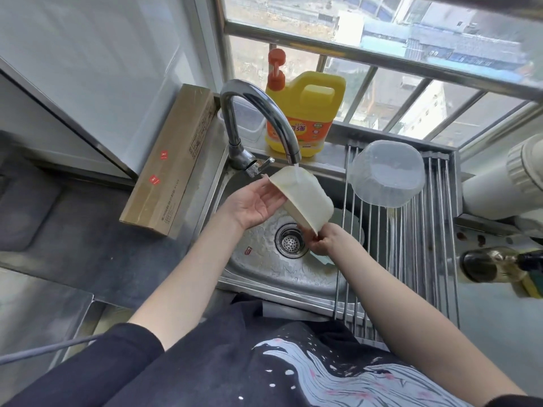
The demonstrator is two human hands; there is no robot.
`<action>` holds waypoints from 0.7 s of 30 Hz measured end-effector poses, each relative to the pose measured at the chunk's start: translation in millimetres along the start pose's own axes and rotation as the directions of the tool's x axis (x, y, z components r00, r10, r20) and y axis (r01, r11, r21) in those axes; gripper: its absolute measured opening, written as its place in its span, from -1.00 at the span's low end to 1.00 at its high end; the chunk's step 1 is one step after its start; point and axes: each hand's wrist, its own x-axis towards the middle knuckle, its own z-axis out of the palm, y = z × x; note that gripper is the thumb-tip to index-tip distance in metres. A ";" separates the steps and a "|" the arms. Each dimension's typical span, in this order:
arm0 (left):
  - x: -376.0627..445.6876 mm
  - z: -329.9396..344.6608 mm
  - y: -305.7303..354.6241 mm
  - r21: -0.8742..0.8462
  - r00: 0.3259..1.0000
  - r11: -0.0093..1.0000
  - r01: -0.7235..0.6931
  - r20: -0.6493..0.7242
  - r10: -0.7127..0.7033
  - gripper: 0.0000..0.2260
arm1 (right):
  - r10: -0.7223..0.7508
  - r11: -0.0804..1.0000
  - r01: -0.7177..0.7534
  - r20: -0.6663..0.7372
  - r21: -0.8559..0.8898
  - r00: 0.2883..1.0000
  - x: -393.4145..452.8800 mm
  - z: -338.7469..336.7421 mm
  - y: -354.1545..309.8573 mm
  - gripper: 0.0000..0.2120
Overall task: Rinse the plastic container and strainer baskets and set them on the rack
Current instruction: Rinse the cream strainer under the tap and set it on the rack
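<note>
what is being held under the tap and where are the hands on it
A cream plastic container. The right hand pinches its lower rim corner; the left hand supports its side with an open palm.

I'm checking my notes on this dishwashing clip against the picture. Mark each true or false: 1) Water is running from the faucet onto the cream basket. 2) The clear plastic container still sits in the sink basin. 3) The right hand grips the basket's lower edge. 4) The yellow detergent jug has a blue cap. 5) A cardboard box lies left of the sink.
1) True: the faucet pours onto the cream basket.
2) False: the clear plastic container lies upside down on the rack.
3) True: the right hand pinches the lower edge; the left hand supports it, palm open.
4) False: the detergent jug has an orange pump cap.
5) True: the cardboard box lies there.
</note>
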 end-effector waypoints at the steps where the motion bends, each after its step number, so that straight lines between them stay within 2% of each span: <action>1: -1.7 1.8 -0.2 0.031 1.000 0.999 0.007 0.019 -0.008 -0.78 | 0.009 1.000 -0.009 0.002 0.009 1.000 2.8 -0.9 1.1 -0.85; 5: -8.6 3.8 2.8 0.118 0.996 0.992 0.037 0.080 -0.046 -0.76 | 0.016 1.000 -0.015 0.040 -0.017 0.999 6.1 -3.4 3.8 -0.87; 7: -10.4 1.5 3.3 0.095 0.990 0.994 0.061 0.123 -0.073 -0.64 | 0.001 1.000 0.000 0.068 -0.013 0.998 6.9 -1.6 5.7 -0.92; 9: -11.5 -0.6 2.0 0.149 0.983 0.986 0.073 0.155 -0.096 -0.57 | -0.005 1.000 0.005 0.078 0.002 0.997 10.7 0.8 8.9 -0.92; 14: -17.1 0.5 0.1 0.384 0.972 0.923 0.017 0.211 -0.106 -0.64 | -0.038 0.999 0.037 0.117 0.012 0.992 16.6 -7.2 17.4 -0.78; 18: -20.3 6.1 -6.1 0.507 0.971 0.862 0.011 0.201 -0.130 -0.68 | -0.088 0.986 0.113 0.188 -0.122 0.978 7.1 -15.6 14.3 -0.75; 21: -17.8 8.9 -9.1 0.624 0.963 0.781 -0.015 0.220 -0.157 -0.77 | -0.102 0.965 0.154 0.238 -0.212 0.966 4.9 -18.4 7.2 -0.49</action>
